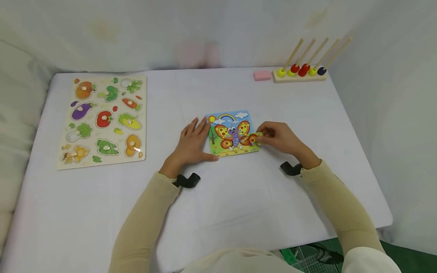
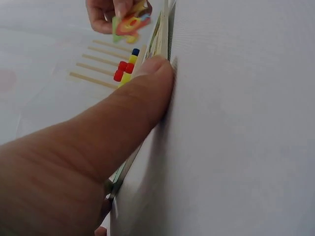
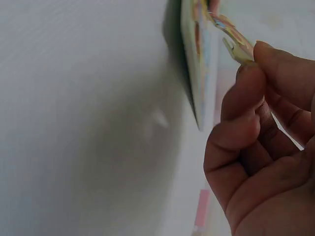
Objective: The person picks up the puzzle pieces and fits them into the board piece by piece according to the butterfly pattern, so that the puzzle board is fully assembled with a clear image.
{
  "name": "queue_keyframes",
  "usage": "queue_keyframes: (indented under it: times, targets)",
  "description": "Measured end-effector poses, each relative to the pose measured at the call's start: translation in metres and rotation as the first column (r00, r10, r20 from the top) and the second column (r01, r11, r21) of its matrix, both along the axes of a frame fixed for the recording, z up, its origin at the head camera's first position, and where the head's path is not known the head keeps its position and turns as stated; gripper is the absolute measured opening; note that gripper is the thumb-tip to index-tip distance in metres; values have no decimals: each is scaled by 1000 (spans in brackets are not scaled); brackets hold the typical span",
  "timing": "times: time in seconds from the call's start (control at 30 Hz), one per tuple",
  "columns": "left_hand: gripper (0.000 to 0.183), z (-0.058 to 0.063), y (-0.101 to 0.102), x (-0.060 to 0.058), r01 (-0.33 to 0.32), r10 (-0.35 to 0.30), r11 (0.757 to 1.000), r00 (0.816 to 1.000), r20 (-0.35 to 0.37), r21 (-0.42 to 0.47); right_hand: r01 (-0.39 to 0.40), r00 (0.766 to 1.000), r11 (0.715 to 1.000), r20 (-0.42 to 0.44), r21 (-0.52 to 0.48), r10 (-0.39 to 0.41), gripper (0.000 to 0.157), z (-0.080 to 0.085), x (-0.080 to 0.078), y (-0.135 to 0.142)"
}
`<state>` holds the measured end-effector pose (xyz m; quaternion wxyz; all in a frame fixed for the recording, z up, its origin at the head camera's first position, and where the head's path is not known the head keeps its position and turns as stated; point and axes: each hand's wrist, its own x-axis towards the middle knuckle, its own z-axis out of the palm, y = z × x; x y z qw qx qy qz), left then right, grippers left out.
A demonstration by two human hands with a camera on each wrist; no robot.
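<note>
A butterfly jigsaw puzzle (image 1: 227, 132) lies in its flat board near the middle of the table. My left hand (image 1: 192, 146) rests along the board's left side with fingers straight and spread, the thumb at its lower edge. Between thumb and index finger, my right hand (image 1: 278, 137) pinches a puzzle piece (image 1: 253, 138) with a red and yellow swirl. That piece is tilted and raised above the board's lower right part, as the left wrist view shows with the piece (image 2: 132, 25). In the right wrist view the piece (image 3: 236, 42) appears edge-on beside the board (image 3: 194, 64).
A wooden vegetable peg puzzle (image 1: 117, 131) lies on the left of the table (image 1: 239, 212). At the back right stands a bead rack (image 1: 297, 78) with upright rods and coloured beads, beside a pink block (image 1: 262, 76). White curtains surround the table.
</note>
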<state>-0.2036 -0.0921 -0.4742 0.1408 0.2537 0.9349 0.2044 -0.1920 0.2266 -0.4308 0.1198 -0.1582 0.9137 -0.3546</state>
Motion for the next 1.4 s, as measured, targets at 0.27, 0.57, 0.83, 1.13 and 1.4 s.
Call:
queue_keyframes:
  times: [0.27,0.57,0.83,1.13,1.4]
  targets:
    - [121,-3,2,0,-2,2,1000,1000,-7,-6,-11,998,997,-58,83,16,21,-16,-5,-15]
    - [121,-3,-2,0,-6,6,1000,1000,-10,-1,50,996,988,-78,143,-39,23,-19,-5,-23]
    - [120,-1,0,0,-3,3,1000,1000,-6,4,47,997,985,-68,166,-37,22,-17,-3,-25]
    - [120,1,3,-1,6,-6,1000,1000,-9,-3,106,994,958,-54,268,-95,26,-14,5,-23]
    - [120,2,2,0,-5,5,1000,1000,-1,-6,51,998,933,-37,357,-41,41,-12,13,-29]
